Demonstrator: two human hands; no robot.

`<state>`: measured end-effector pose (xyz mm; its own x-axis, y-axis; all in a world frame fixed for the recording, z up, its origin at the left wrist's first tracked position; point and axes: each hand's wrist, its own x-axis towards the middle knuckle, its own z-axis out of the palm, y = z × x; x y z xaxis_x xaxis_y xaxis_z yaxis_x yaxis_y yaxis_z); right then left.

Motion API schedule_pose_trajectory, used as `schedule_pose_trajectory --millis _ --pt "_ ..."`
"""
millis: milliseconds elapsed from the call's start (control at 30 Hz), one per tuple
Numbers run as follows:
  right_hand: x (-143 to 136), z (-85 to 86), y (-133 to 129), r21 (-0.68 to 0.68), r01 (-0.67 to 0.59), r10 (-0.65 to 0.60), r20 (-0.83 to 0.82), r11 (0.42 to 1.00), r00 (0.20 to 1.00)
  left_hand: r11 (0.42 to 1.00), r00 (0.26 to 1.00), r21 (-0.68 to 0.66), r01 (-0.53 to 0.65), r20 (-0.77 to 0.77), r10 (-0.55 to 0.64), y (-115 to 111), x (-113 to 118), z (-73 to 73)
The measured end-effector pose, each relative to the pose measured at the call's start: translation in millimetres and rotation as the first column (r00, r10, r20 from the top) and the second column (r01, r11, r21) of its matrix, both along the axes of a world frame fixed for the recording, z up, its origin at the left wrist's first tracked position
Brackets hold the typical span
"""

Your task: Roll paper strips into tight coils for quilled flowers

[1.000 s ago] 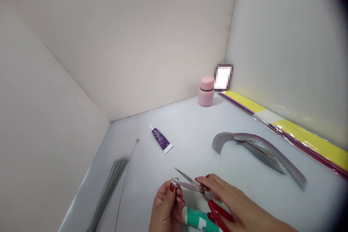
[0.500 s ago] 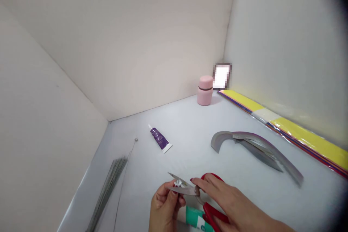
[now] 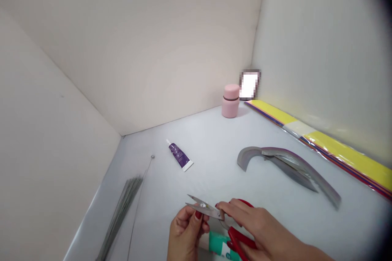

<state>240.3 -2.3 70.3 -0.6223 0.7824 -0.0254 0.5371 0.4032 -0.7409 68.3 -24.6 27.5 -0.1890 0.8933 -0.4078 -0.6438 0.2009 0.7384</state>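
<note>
My right hand (image 3: 260,224) grips a pair of scissors (image 3: 241,239) with red handles, its blades partly apart and pointing left. Between the blades shows a small shiny silvery piece (image 3: 203,205), too small to name. My left hand (image 3: 186,230) is closed in a pinch on that piece, its thumb right beside the lower blade. Part of the piece is hidden by the fingers and the blade. Beneath the scissors lies a green and white packaged item (image 3: 218,244), partly covered by the hands.
To the left lie a bundle of thin wires (image 3: 121,216) and one long wire with a silvery tip (image 3: 152,157). A purple tube (image 3: 179,155), curved grey strips (image 3: 288,159), a pink jar (image 3: 230,102) and a pack of coloured sheets (image 3: 330,142) are on the table.
The scissor blades have come closer together around the silvery piece, and less of it shows. Both hands stay in nearly the same place.
</note>
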Motion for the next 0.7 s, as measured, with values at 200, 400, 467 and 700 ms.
schedule_pose_trajectory --millis 200,400,467,700 --pt "0 -9.6 2 -0.062 -0.022 0.015 -0.100 0.998 0.995 0.999 1.000 -0.039 -0.010 0.011 0.010 0 0 -2.1" --pt "22 -41.5 26 0.123 0.213 -0.233 0.183 0.969 0.955 0.995 0.996 -0.098 -0.012 0.087 0.020 2 1 6.8" --pt "31 -48.5 34 0.182 0.209 -0.258 0.311 0.961 0.915 0.995 0.995 -0.102 -0.012 0.099 0.022 2 1 9.0" --pt "23 -25.1 29 0.268 0.247 -0.288 0.127 0.931 0.949 1.000 0.998 -0.004 0.004 -0.062 -0.004 -6 3 7.3"
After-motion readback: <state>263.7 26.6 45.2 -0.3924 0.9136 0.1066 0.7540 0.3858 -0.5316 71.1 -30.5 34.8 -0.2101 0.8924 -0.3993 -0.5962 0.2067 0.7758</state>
